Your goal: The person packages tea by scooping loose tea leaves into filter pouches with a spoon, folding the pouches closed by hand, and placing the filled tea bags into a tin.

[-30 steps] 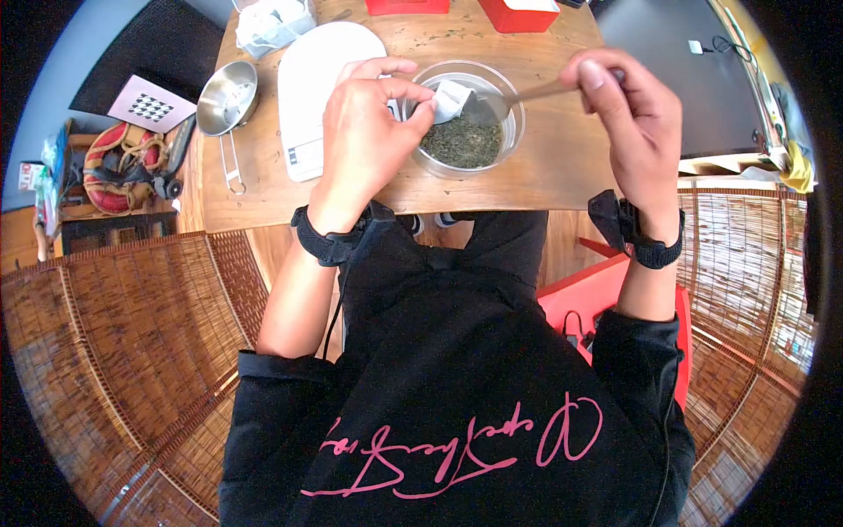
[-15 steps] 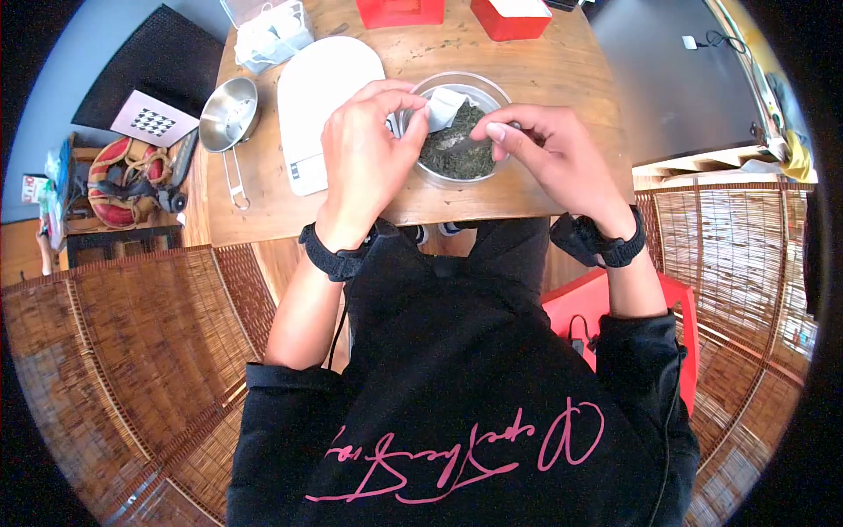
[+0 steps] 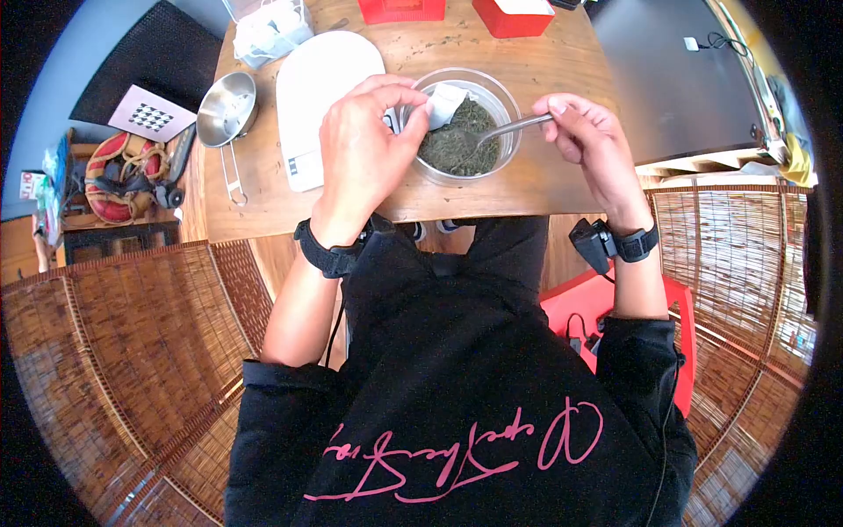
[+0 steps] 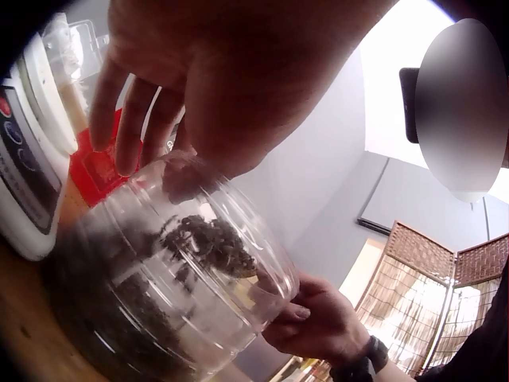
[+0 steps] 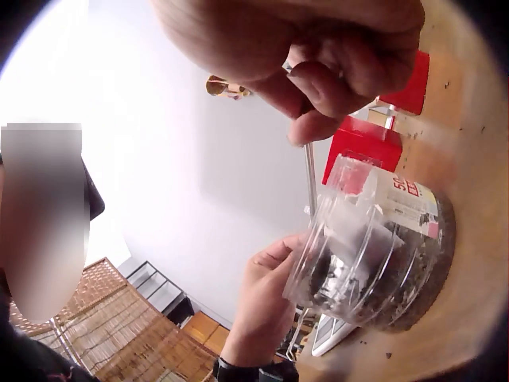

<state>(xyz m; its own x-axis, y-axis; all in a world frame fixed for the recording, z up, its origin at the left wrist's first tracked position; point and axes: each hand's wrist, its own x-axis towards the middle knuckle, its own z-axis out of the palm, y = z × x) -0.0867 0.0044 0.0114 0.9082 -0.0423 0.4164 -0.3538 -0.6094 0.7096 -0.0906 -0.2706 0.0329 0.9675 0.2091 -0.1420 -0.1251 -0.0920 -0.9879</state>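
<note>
My left hand [image 3: 364,145] pinches a small white paper pouch [image 3: 446,104] between thumb and index finger, just inside the rim of a clear plastic jar [image 3: 493,82]. Dark green dried leaves [image 3: 457,154] fill the jar's lower part. Right of the jar, my right hand [image 3: 590,140] pinches the end of a metal spoon [image 3: 520,125], whose bowl is down inside the jar. Through the jar wall, the left wrist view shows a clump of leaves [image 4: 208,245] above the rest. The pouch [image 5: 354,232] also shows through the jar in the right wrist view.
A white kitchen scale [image 3: 320,70] lies left of the jar, partly behind my left hand. Farther left stands a metal pan with a wire handle [image 3: 226,110]. A clear box of white pouches [image 3: 272,35] and red boxes [image 3: 514,18] are at the back of the wooden table [image 3: 562,75].
My right hand came down left over the jar with the spoon, then drew back right. The spoon's bowl went from beside the pouch into the jar. My left hand kept its pinch.
</note>
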